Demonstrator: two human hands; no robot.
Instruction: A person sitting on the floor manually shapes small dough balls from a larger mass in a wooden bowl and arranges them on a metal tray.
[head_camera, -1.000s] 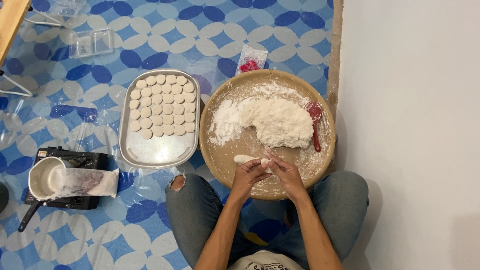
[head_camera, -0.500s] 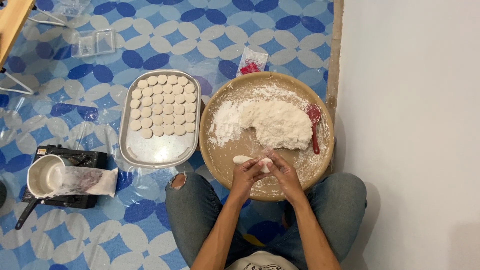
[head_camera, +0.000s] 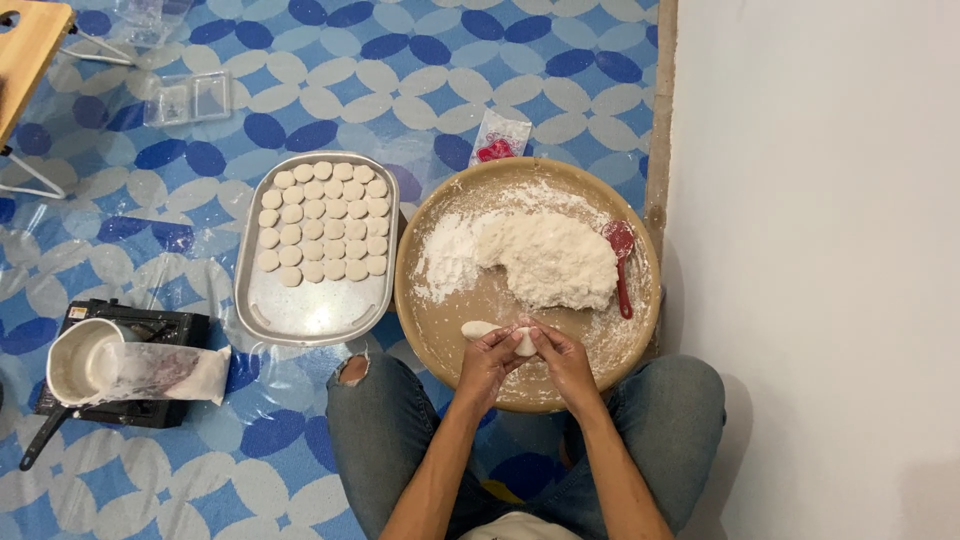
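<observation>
We are pinching a small dough piece (head_camera: 524, 342) between left hand (head_camera: 487, 362) and right hand (head_camera: 563, 358) fingertips (both grasping it); it is looking soft, light, floury; a gentle edge hold is seeming best.

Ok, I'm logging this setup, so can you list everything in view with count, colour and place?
dough piece: one, white, pinched between both hands
round tray: one, tan, floured, ahead of the knees
dough mound: one, white, in round tray
spatula: one, red, round tray's right side
metal tray: one, silver, left of round tray
dough discs: many, white, rows on metal tray
pan: one, white, on black stove, far left
left hand: on dough piece
right hand: on dough piece
</observation>
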